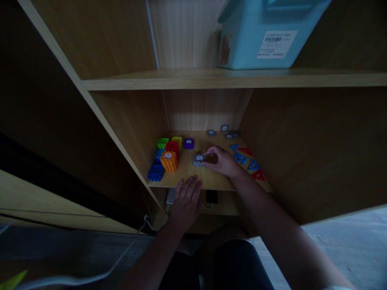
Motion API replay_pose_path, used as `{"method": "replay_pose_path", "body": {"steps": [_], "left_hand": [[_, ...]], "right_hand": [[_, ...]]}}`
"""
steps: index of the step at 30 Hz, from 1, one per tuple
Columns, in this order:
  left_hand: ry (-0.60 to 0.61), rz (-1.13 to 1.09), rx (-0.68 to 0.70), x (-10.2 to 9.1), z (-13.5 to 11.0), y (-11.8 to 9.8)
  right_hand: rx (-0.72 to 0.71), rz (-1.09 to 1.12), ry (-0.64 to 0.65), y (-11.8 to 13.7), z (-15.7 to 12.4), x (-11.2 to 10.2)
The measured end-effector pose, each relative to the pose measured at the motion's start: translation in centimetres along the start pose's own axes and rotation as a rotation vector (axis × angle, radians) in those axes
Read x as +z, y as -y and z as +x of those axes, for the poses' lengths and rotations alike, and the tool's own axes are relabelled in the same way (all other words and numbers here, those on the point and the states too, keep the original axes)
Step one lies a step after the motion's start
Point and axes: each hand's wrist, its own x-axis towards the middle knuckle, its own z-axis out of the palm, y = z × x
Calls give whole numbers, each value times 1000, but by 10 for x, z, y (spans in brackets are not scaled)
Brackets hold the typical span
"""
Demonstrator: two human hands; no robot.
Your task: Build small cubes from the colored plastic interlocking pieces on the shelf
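Note:
My right hand (223,161) reaches onto the middle shelf, thumb and forefinger curled against the right side of a small stack of grey toothed tiles (198,160). At the shelf's front edge, my left hand (188,195) rests with its fingers stretched out and nothing in them. To the left stand stacks of similar plastic tiles: orange (169,162), red (172,147), dark blue (156,172), green (162,143) and yellow (177,141). A purple stack (189,143) sits behind the grey one. Loose grey tiles (224,128) lie toward the back right.
Blue triangular pieces (241,158) and red triangular pieces (259,175) lie along the right wall. A light-blue bin (256,36) stands on the upper shelf (181,79). Below are a white power strip (171,196), a black device (212,196) and a white cable (127,249).

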Motion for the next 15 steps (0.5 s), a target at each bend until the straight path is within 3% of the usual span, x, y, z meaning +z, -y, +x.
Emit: {"method": "replay_pose_path", "body": {"steps": [8,12,15], "left_hand": [[4,5,-6,2,-1,1],[8,-8,-6,2,-1,1],[8,-10,-6,2,-1,1]], "right_hand": [[-12,-55,-60,6,1,-7],[52,-205,-188,-5,3,-7],[110,-339,-199,-19,5,-4]]}}
